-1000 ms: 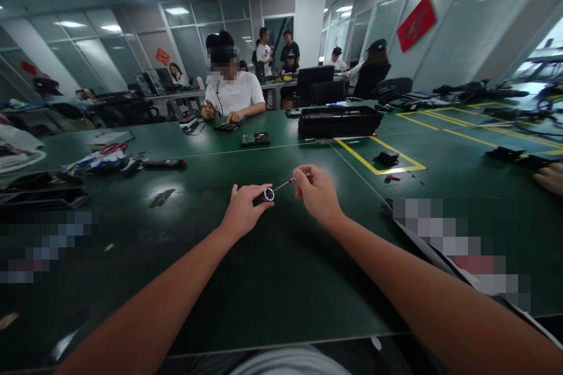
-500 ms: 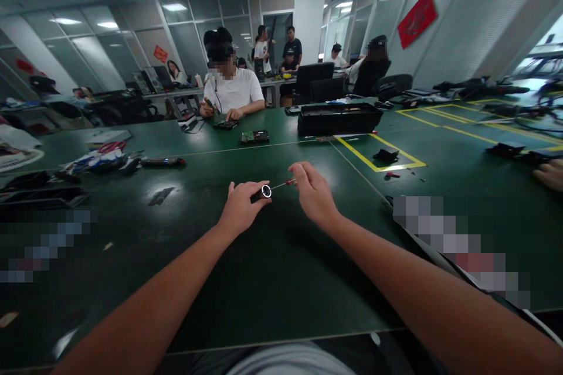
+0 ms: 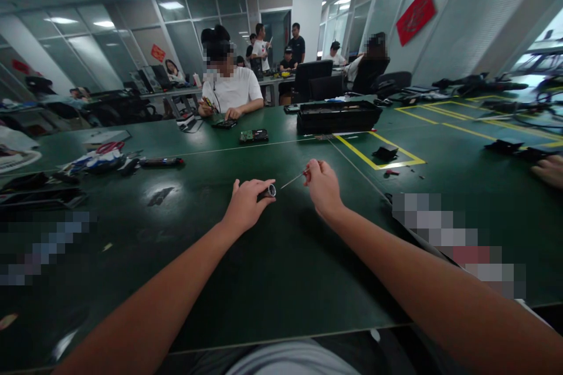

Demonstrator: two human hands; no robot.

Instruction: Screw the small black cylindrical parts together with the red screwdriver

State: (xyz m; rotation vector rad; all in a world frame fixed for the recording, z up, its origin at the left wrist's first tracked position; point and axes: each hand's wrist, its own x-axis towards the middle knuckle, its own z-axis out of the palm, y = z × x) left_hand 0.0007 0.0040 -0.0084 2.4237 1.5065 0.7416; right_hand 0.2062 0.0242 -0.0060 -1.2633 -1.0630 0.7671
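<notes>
Near the middle of the green table (image 3: 264, 269), my left hand (image 3: 244, 205) grips a small dark cylinder (image 3: 270, 191) between thumb and fingers, its round, silvery-rimmed end facing right. My right hand (image 3: 324, 187) is closed round the red handle of a thin screwdriver (image 3: 292, 180). The metal shaft points down and left toward the cylinder, and its tip stands a little apart from the rim. Both hands are just above the table top.
Beyond my hands are a circuit board (image 3: 254, 136), a long black case (image 3: 338, 116) and a small black part (image 3: 385, 153) inside yellow tape. A dark tube (image 3: 162, 162) and cluttered cables (image 3: 103, 158) lie left. Across the table sits a person (image 3: 233, 91); another person's hand (image 3: 549, 170) shows far right.
My right hand has moved right, drawing the screwdriver away from the cylinder's end. The cylinder in my left hand has shifted slightly right and turned a little.
</notes>
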